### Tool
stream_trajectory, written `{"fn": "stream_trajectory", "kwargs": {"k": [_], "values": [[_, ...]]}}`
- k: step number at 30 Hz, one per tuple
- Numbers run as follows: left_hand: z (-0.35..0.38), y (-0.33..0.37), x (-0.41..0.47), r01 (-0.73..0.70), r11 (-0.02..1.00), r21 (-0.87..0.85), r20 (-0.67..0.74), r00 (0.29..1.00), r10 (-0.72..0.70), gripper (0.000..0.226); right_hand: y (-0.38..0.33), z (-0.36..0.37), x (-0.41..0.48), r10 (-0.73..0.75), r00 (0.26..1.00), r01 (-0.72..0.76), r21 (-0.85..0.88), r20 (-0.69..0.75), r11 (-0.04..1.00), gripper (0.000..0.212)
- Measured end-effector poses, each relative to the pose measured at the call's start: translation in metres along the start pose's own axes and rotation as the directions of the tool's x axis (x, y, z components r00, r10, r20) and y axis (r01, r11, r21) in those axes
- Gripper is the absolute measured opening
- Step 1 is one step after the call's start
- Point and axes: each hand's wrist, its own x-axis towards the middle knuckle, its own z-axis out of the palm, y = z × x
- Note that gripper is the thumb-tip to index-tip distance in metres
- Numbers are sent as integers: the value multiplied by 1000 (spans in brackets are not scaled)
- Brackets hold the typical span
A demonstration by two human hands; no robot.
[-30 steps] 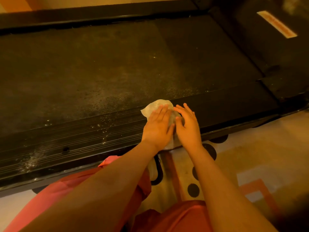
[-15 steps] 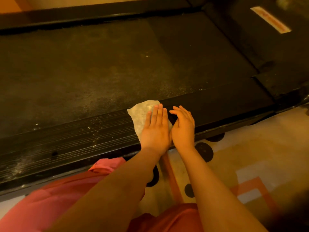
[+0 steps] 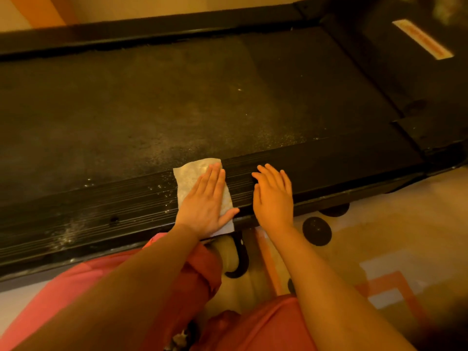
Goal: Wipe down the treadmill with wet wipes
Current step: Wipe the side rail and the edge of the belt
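- Treadmill (image 3: 177,97), a low black deck, dusty on top, lies across my view. Its ribbed black near side rail (image 3: 101,209), the part closest to me, is what I'm working on.
- The thin, pale, rectangular wet wipe (image 3: 192,173) lies spread flat on that rail, so that as much cloth as possible meets the grooves.
- My left hand (image 3: 205,206) lies flat on it, fingers straight and together. It presses rather than grips, which I judge suits a sliding stroke.
- My right hand (image 3: 273,198) rests open on the bare rail just beside it, holding nothing, probably as a brace.
- White specks (image 3: 162,188) lie left of the wipe, so I'd push that way.
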Motion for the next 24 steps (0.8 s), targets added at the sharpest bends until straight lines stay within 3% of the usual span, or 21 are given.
{"fn": "stream_trajectory", "kwargs": {"k": [4, 8, 14, 19, 24], "values": [[0, -22, -20, 96, 995, 8, 25, 995, -96, 100, -27, 11, 9, -74, 997, 74, -35, 19, 997, 32], [2, -31, -25, 75, 997, -26, 6, 997, -75, 96, -47, 25, 18, -55, 996, 60, -70, 70, 996, 37], [2, -28, -13, 132, 985, -112, -1, 991, -133, 85, -48, 31, 15, -8, 1000, 7, -110, -15, 994, 50], [2, -36, 15, 88, 990, -111, 47, 995, -83, 76, -48, 32, 15, 10, 999, -13, -49, -53, 999, 48], [0, -59, 18, 13, 989, -145, 49, 999, -6, 84, -47, 32, 15, 10, 997, -11, -16, -74, 1000, 48]]}}
